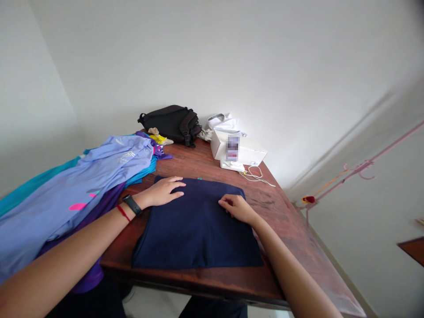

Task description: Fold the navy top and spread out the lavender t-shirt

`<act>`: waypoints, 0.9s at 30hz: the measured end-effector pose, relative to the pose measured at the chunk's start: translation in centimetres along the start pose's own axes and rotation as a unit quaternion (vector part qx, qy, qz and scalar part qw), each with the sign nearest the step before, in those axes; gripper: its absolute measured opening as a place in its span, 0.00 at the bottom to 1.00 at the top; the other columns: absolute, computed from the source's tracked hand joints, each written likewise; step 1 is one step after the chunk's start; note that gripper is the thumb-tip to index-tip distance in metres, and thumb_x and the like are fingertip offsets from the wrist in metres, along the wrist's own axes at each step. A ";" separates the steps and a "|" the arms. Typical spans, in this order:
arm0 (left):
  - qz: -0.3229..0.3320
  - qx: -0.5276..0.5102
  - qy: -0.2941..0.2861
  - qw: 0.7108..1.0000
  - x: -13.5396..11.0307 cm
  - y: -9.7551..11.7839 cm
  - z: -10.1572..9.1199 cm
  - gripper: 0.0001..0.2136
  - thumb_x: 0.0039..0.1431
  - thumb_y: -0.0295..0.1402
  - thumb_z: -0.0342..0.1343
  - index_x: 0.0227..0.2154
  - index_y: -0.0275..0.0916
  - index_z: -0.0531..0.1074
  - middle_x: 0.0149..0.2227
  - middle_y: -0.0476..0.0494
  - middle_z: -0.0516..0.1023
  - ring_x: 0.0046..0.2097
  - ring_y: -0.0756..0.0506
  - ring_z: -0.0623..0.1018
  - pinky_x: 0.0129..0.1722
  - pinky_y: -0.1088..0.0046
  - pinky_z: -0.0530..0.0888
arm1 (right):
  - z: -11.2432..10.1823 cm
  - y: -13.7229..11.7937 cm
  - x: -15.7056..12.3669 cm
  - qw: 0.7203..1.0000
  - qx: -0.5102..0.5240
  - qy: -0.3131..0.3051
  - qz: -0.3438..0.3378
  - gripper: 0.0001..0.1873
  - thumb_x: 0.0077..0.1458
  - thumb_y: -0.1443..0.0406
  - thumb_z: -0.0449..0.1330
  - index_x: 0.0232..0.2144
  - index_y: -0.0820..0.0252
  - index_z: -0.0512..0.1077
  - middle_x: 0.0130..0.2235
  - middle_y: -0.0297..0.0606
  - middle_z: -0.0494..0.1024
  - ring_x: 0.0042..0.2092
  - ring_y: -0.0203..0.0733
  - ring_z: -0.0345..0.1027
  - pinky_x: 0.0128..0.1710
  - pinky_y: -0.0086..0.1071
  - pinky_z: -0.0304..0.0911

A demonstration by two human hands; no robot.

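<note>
A navy blue garment (198, 234) lies spread flat near the front edge of the wooden table; its exact kind does not show. My left hand (164, 191) rests on its upper left part, fingers spread, palm down. A black band and a red string circle that wrist. On the upper right part of the cloth sits my right hand (236, 207), its fingers curled in and thumb close to the index finger. No lifted fold of cloth shows between them.
Lavender, teal and purple clothes (109, 172) are heaped along the table's left side. Toward the wall are a black bag (168, 123), a white box (251, 150), a phone (232, 148) on a white stand and a cable (256, 176). A pink rack (361, 167) stands right.
</note>
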State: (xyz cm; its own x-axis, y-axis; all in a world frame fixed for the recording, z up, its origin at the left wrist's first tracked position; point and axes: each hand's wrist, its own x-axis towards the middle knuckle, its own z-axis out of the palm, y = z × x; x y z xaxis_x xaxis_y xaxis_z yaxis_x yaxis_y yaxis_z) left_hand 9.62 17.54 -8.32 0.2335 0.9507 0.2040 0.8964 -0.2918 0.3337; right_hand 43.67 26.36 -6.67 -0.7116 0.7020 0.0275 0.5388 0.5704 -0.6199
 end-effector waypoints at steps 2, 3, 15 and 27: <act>0.000 0.001 0.000 1.000 0.0 0.0 0.0 0.25 0.68 0.52 0.48 0.59 0.44 0.73 0.67 0.39 0.65 0.67 0.37 0.66 0.67 0.60 0.60 | 0.0 0.0 0.0 1.000 0.000 -0.001 0.000 0.19 0.65 0.53 0.54 0.29 0.58 0.72 0.25 0.32 0.73 0.25 0.36 0.67 0.24 0.27 0.57; 0.001 0.000 -0.001 1.000 0.0 0.0 0.0 0.25 0.68 0.51 0.48 0.59 0.44 0.73 0.67 0.39 0.65 0.67 0.37 0.66 0.67 0.60 0.60 | 0.0 0.0 0.0 1.000 0.001 -0.002 -0.001 0.19 0.65 0.53 0.54 0.29 0.58 0.72 0.25 0.32 0.73 0.25 0.35 0.67 0.24 0.27 0.57; 0.001 0.007 -0.005 1.000 -0.1 0.3 -0.1 0.24 0.69 0.49 0.49 0.59 0.43 0.73 0.67 0.38 0.65 0.67 0.37 0.66 0.67 0.60 0.60 | -0.8 -2.1 -0.8 0.971 -0.189 0.123 0.078 0.17 0.67 0.56 0.52 0.38 0.58 0.77 0.39 0.42 0.82 0.41 0.47 0.77 0.40 0.34 0.64; -0.001 0.019 -0.008 1.000 -0.1 0.6 -0.4 0.23 0.69 0.48 0.49 0.60 0.42 0.72 0.67 0.37 0.65 0.66 0.37 0.68 0.66 0.60 0.62 | 2.5 -5.6 -2.2 0.942 -0.255 -0.068 0.205 0.38 0.68 0.49 0.46 0.71 0.65 0.51 0.73 0.60 0.42 0.71 0.76 0.40 0.62 0.64 0.52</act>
State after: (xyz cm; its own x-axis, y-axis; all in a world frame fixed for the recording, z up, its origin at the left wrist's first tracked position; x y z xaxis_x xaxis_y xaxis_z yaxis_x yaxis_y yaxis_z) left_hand 10.01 17.18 -7.76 0.2373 0.9531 0.1879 0.9105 -0.2857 0.2989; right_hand 41.03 20.55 -5.23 -0.4289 0.8664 -0.2556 0.9031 0.4182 -0.0977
